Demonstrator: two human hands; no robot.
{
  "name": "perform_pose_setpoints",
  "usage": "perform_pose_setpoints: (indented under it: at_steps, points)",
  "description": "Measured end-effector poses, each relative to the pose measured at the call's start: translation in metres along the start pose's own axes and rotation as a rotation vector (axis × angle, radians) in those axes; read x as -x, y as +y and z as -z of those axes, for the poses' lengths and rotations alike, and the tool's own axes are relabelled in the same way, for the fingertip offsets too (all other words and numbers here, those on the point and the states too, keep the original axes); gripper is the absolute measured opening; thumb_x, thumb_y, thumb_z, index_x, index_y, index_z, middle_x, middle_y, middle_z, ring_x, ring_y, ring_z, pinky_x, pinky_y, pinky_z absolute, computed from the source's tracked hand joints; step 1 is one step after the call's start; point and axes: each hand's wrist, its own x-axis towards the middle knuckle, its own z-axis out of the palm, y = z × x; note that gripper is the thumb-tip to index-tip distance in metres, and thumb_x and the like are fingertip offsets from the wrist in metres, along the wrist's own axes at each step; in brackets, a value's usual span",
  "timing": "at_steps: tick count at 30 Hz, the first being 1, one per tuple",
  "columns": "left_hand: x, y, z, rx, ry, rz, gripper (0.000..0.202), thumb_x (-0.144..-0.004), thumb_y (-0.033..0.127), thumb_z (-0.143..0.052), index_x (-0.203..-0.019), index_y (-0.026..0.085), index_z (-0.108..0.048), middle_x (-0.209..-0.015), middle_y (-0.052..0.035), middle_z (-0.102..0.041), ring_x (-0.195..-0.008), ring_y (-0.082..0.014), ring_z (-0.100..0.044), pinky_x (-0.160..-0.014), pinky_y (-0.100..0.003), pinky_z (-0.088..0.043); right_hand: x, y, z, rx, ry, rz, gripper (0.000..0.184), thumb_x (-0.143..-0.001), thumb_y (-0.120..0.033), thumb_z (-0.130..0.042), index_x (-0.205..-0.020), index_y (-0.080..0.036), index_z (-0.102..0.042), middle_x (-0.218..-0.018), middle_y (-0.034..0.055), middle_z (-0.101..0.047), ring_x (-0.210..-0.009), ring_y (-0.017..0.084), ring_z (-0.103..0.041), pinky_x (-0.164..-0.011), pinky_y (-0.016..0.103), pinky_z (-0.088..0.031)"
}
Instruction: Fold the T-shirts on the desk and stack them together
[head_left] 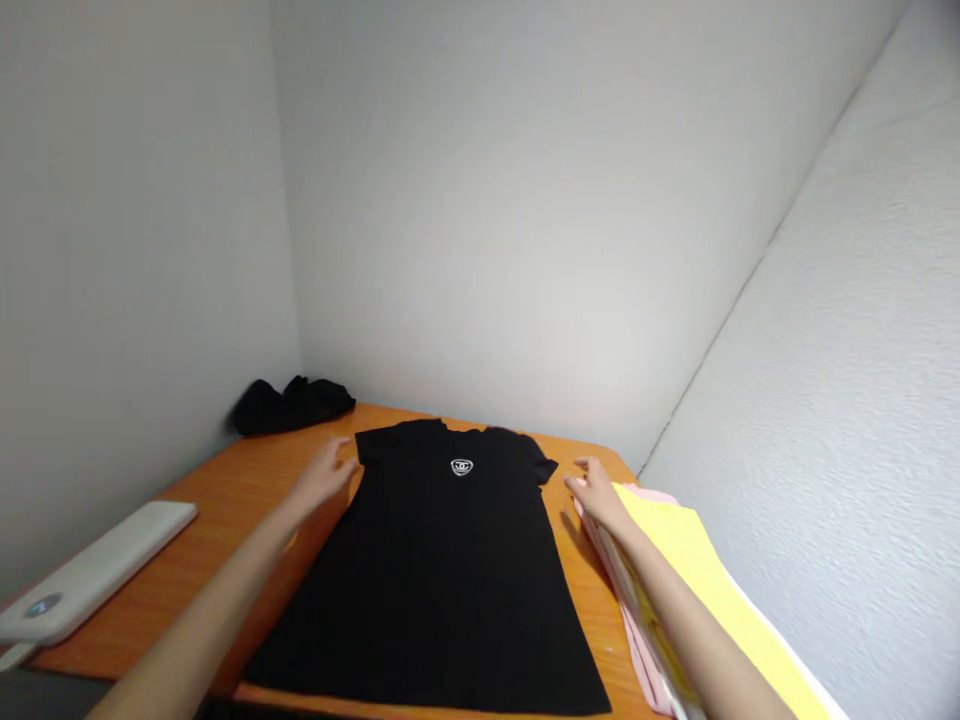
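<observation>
A black T-shirt (457, 580) with a small white chest emblem lies spread flat, its collar toward the wall and its hem along the table's near edge. Just off its left sleeve hovers my left hand (324, 476), fingers apart and holding nothing. On the other side, my right hand (595, 490) is close to the right sleeve, thumb and fingers parted around nothing. My right forearm passes over a stack of folded clothes (679, 540), yellow on top with pink and white layers beneath.
The orange-brown wooden table (247, 480) meets walls at the back and sides. A crumpled black cloth item (292, 405) sits in the far left corner. At the left edge lies a long white device (105, 570) with a cord or strap at its near end.
</observation>
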Motion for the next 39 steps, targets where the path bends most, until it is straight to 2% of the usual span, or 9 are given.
perform_pose_setpoints:
  at_steps: [2,4,7,9,13,16,21,28,39]
  points:
    - [0.013,-0.011,-0.021,-0.099,-0.077,-0.040,0.057,-0.082,0.055,-0.062,-0.124,0.016,-0.060,-0.133,-0.0172,-0.058,-0.130,-0.0330,-0.049,-0.111,-0.051,-0.034,0.021,0.012,-0.016,0.027,-0.150,0.034,0.029,-0.088,-0.040,-0.063,-0.108,-0.019,-0.068,-0.112,0.0094,-0.067,-0.102,0.023,-0.064,-0.093,0.041,-0.050]
    - [0.032,-0.017,-0.042,-0.174,-0.162,-0.067,0.068,-0.078,0.063,-0.061,-0.130,0.018,-0.058,-0.141,-0.0175,-0.053,-0.139,-0.0348,-0.038,-0.116,-0.051,-0.025,0.048,0.021,-0.032,0.131,-0.335,0.090,0.037,-0.083,-0.043,-0.067,-0.112,-0.021,-0.070,-0.122,0.0119,-0.065,-0.117,0.031,-0.058,-0.103,0.046,-0.043]
    - [0.066,-0.021,-0.064,-0.428,-0.336,-0.099,0.077,-0.081,0.068,-0.051,-0.142,0.022,-0.048,-0.152,-0.0161,-0.037,-0.144,-0.0338,-0.026,-0.117,-0.054,-0.019,0.093,0.026,-0.048,0.414,-0.629,0.129,0.059,-0.082,-0.049,-0.064,-0.136,-0.027,-0.055,-0.150,0.0124,-0.040,-0.141,0.038,-0.030,-0.111,0.056,-0.029]
    - [0.087,-0.026,-0.068,-0.639,-0.412,-0.123,0.079,-0.085,0.068,-0.043,-0.147,0.020,-0.040,-0.157,-0.0143,-0.023,-0.147,-0.0321,-0.019,-0.117,-0.053,-0.018,0.118,0.023,-0.052,0.539,-0.717,0.106,0.069,-0.083,-0.051,-0.062,-0.146,-0.030,-0.042,-0.157,0.0106,-0.025,-0.144,0.039,-0.018,-0.111,0.058,-0.027]
    - [0.111,-0.039,-0.057,-0.749,-0.423,-0.175,0.078,-0.089,0.069,-0.033,-0.152,0.023,-0.027,-0.159,-0.0077,-0.012,-0.148,-0.0286,-0.013,-0.119,-0.051,-0.017,0.151,0.010,-0.047,0.589,-0.734,0.094,0.072,-0.085,-0.054,-0.058,-0.149,-0.032,-0.033,-0.159,0.0081,-0.016,-0.145,0.038,-0.017,-0.112,0.058,-0.026]
    - [0.121,-0.047,-0.047,-0.724,-0.426,-0.212,0.076,-0.089,0.069,-0.033,-0.152,0.028,-0.025,-0.160,-0.0051,-0.013,-0.148,-0.0282,-0.014,-0.119,-0.051,-0.016,0.168,0.005,-0.040,0.575,-0.733,0.095,0.072,-0.084,-0.056,-0.058,-0.149,-0.035,-0.033,-0.159,0.0063,-0.016,-0.144,0.039,-0.020,-0.111,0.057,-0.029]
    - [0.133,-0.050,-0.045,-0.710,-0.313,-0.279,0.071,-0.091,0.067,-0.036,-0.151,0.029,-0.030,-0.159,-0.0036,-0.020,-0.148,-0.0267,-0.019,-0.120,-0.047,-0.016,0.189,0.005,-0.037,0.562,-0.622,0.129,0.063,-0.093,-0.056,-0.045,-0.151,-0.036,-0.029,-0.160,0.0028,-0.014,-0.147,0.033,-0.014,-0.114,0.054,-0.026]
    - [0.133,-0.051,-0.047,-0.739,-0.308,-0.304,0.076,-0.090,0.070,-0.032,-0.150,0.024,-0.033,-0.160,-0.0056,-0.022,-0.148,-0.0244,-0.020,-0.120,-0.045,-0.014,0.196,0.006,-0.042,0.613,-0.543,0.153,0.063,-0.094,-0.060,-0.038,-0.150,-0.032,-0.033,-0.161,0.0040,-0.016,-0.147,0.032,-0.016,-0.114,0.051,-0.022]
    - [0.136,-0.046,-0.045,-0.741,-0.333,-0.272,0.078,-0.089,0.072,-0.030,-0.150,0.025,-0.034,-0.160,-0.0063,-0.022,-0.148,-0.0238,-0.019,-0.119,-0.044,-0.013,0.204,0.011,-0.044,0.613,-0.470,0.176,0.061,-0.095,-0.060,-0.035,-0.148,-0.030,-0.037,-0.159,0.0053,-0.023,-0.146,0.030,-0.019,-0.114,0.049,-0.021]
